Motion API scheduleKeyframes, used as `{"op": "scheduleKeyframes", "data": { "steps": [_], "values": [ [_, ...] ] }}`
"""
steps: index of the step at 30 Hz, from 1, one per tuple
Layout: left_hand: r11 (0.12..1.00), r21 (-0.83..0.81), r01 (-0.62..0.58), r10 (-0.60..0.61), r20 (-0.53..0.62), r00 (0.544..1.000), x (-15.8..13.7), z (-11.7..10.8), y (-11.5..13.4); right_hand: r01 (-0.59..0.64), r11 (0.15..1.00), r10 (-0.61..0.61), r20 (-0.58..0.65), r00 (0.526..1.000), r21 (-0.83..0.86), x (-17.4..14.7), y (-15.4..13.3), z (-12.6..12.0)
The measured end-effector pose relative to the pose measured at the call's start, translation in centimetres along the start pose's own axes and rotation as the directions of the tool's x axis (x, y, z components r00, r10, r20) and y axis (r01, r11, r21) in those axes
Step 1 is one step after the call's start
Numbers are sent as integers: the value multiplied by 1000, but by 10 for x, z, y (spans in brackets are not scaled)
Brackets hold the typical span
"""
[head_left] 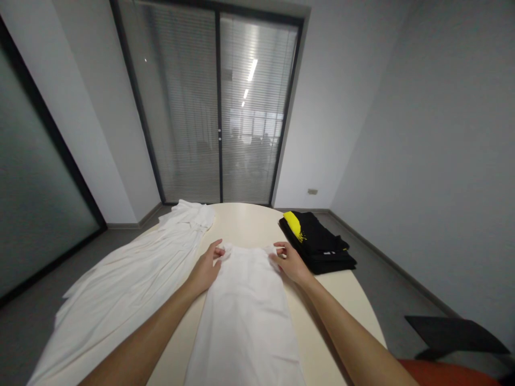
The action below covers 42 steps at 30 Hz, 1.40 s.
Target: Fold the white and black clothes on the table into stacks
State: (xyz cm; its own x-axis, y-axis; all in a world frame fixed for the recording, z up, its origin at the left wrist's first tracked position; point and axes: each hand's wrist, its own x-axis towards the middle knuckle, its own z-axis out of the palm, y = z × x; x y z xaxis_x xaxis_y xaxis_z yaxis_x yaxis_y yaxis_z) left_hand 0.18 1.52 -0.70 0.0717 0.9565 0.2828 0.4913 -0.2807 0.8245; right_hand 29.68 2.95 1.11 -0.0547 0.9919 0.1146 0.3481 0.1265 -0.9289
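A long white garment lies flat down the middle of the table, running off the bottom of the view; its exact kind does not show. At its far left corner my left hand pinches the fabric between thumb and fingers. My right hand grips the opposite far corner in the same way. The far edge between the two hands looks slightly gathered and wrinkled.
Loose white cloth is spread along the table's left side and over its edge. Folded black clothes with a yellow patch are stacked at the right. The pale rounded table faces a glass partition; a chair stands lower right.
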Motion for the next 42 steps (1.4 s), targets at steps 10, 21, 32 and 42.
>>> {"op": "scheduleKeyframes", "data": {
  "steps": [10, 21, 32, 42],
  "values": [
    [729, -548, 410, -441, 82, 894, -3, -12, 40, -123, 956, 115, 43, 992, 267, -2, -15, -4],
    [887, -411, 210, -216, 32, 976, -4, -1, 45, -181, 932, 186, 16, 982, 314, -5, -13, 12],
    [937, -329, 117, -116, 23, 993, -7, -15, 42, -317, 862, 258, 195, 946, 395, -21, -40, -15],
    [979, -137, 148, -69, 463, 884, -26, -59, 71, -331, 930, 159, 638, 754, 160, -42, -60, -42]
  ]
}}
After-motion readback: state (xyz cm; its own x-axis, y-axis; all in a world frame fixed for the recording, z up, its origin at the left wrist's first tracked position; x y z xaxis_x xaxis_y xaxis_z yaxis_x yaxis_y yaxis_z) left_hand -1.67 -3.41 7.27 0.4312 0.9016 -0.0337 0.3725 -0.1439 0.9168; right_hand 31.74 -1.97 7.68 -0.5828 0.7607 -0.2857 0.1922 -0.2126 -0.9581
